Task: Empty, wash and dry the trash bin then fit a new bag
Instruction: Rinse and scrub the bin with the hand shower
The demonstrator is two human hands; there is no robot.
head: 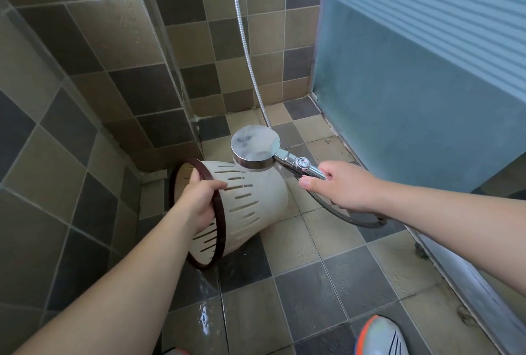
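Observation:
A cream trash bin with slotted sides and a dark brown rim lies tipped on its side above the tiled shower floor, its mouth facing left. My left hand grips the brown rim, fingers hooked inside. A chrome shower head hovers just over the bin's upper side, face turned down onto it. My right hand holds the shower head's handle. Its metal hose runs up the back wall and loops under my right wrist.
Tiled walls close in at left and back. A frosted glass door with its floor track stands on the right. The floor tiles are wet, with a puddle near the front. My shoe shows at the bottom right.

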